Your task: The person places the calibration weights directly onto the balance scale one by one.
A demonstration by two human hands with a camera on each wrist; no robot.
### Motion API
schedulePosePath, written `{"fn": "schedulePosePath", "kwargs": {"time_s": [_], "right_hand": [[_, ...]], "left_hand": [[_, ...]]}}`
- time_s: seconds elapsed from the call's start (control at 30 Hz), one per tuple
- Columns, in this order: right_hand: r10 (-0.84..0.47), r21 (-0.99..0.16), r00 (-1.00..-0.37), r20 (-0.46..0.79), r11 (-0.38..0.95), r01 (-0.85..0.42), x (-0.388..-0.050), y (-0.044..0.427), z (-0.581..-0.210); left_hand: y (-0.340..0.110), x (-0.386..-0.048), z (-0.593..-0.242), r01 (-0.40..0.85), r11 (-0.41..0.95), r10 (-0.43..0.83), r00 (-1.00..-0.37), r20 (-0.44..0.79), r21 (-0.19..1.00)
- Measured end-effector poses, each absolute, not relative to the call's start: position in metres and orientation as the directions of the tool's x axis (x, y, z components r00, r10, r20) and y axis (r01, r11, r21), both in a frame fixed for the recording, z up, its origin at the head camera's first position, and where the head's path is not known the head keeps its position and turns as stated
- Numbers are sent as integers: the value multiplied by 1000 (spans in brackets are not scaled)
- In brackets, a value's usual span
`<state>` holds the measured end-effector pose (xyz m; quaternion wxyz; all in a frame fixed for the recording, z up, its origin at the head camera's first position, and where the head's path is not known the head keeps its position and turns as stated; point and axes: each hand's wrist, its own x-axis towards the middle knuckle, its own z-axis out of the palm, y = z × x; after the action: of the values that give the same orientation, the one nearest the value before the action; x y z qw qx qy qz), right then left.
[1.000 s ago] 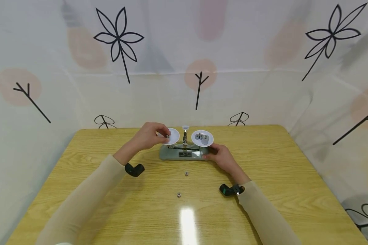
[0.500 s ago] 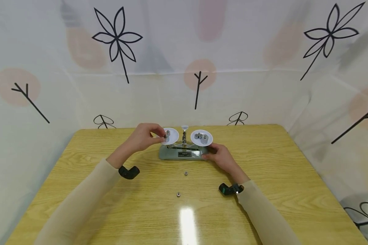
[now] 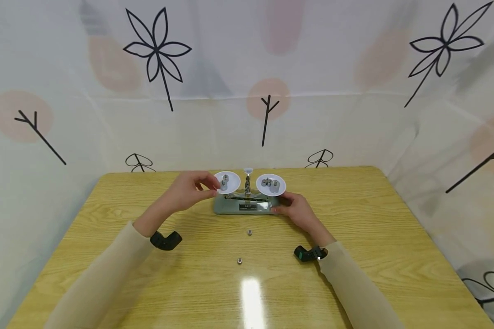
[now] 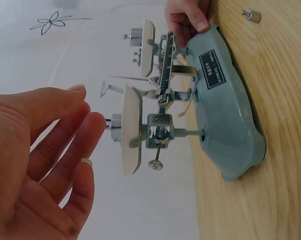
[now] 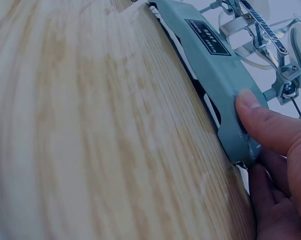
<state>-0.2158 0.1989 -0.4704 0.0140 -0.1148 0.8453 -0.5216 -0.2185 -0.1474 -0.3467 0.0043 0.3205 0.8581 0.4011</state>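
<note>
A green-based balance scale (image 3: 227, 208) stands on the table with two white pans. Two metal weights (image 3: 224, 185) sit on the left pan (image 3: 233, 183), and several weights (image 3: 274, 186) are grouped on the right pan (image 3: 281, 189). My left hand (image 3: 191, 188) is beside the left pan, its fingers loosely bent and holding nothing; in the left wrist view a gap shows between thumb and fingers. With my right hand (image 3: 298, 212) I grip the right end of the scale's base (image 5: 210, 65), thumb on top and fingers behind the end.
Two small weights lie on the wooden table in front of the scale, a farther weight (image 3: 249, 232) and a nearer weight (image 3: 239, 261). A patterned cloth (image 3: 214, 128) rises behind the table (image 3: 333, 205) and along both sides.
My left hand has set a weight on the left pan, let go of it and drawn back to the left. My right hand keeps its grip on the base.
</note>
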Motion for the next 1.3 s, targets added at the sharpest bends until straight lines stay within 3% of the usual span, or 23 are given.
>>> {"fn": "schedulePosePath", "kwargs": {"time_s": [0.27,0.83,1.1,1.3], "right_hand": [[-210,-888,-973,99,423,-182,-217,199,-471],[-205,-883,-975,88,437,-172,-217,201,-473],[-201,-884,-977,76,440,-160,-217,200,-472],[-200,-883,-977,79,441,-162,-215,199,-470]], "left_hand": [[-141,-200,-354,546,394,608,-758,235,740],[-133,-174,-407,488,306,689,-706,163,817],[-118,-155,-436,408,296,734,-676,68,864],[-111,-146,-447,373,229,780,-622,60,899]]}}
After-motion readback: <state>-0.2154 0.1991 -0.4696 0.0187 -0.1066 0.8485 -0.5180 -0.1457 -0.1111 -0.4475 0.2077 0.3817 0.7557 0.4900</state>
